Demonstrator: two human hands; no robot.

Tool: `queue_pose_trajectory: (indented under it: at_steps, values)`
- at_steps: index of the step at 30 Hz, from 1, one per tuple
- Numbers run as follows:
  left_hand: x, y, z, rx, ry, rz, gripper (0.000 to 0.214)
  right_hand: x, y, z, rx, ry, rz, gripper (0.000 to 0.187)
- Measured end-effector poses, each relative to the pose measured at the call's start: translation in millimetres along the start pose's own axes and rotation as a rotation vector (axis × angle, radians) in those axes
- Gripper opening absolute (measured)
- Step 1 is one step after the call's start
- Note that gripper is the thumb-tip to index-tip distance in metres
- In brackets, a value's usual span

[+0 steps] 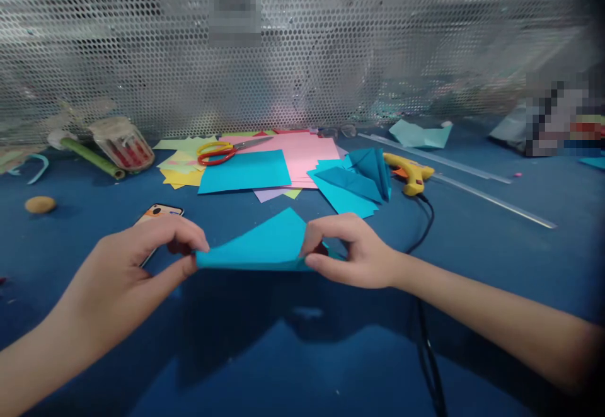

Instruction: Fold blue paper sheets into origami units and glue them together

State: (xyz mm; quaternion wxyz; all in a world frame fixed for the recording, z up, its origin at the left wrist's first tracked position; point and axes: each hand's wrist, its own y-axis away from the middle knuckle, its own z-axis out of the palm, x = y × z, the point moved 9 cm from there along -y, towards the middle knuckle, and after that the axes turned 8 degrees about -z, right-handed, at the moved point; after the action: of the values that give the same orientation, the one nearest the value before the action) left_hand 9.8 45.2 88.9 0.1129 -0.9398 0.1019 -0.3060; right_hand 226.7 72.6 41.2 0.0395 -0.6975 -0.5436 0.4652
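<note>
Between my hands, just above the blue table, is a folded sheet of blue paper (265, 240) with a straight edge toward me and a peak pointing away. My left hand (142, 259) pinches its left corner between thumb and fingertips. With thumb and index finger, my right hand (352, 250) grips the edge near the right end and covers part of that side. Partly behind my left hand lies a phone (165, 209). Beyond the held paper are a flat blue sheet (246, 174) and several folded blue paper pieces (354, 181).
Red-and-yellow scissors (220, 152) rest on pink sheets (312, 155). A yellow glue gun (411, 174), its black cable (428, 354) running toward me, lies right of the folded pieces. Clear glue sticks (496, 199) are farther right. A jar (123, 143) leans at left; perforated metal (302, 45) stands behind.
</note>
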Motion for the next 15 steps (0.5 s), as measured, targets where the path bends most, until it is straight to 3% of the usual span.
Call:
queue_pose_trajectory:
  at_steps: [3, 5, 7, 9, 12, 15]
  values:
    - [23, -5, 0.7, 0.003, 0.152, 0.058, 0.012, -3, -3, 18, -0.191, -0.313, 0.090, 0.074]
    - [39, -7, 6.2, -0.066, 0.234, 0.101, 0.016, 8, 3, 30, -0.252, -0.575, 0.264, 0.080]
    - [55, -7, 12.4, -0.141, 0.293, 0.127, 0.017, 22, 12, 38, -0.227, -0.753, 0.447, 0.077]
    - [68, -9, 15.1, -0.168, 0.353, 0.125, 0.023, 30, 17, 39, -0.175, -0.784, 0.516, 0.080]
    - [76, -14, 18.4, -0.192, 0.450, 0.065, 0.023, 24, 14, 40, -0.171, -0.781, 0.481, 0.084]
    - [68, -16, 14.7, -0.141, 0.493, 0.003, 0.014, 14, 7, 30, -0.177, -0.555, 0.394, 0.081]
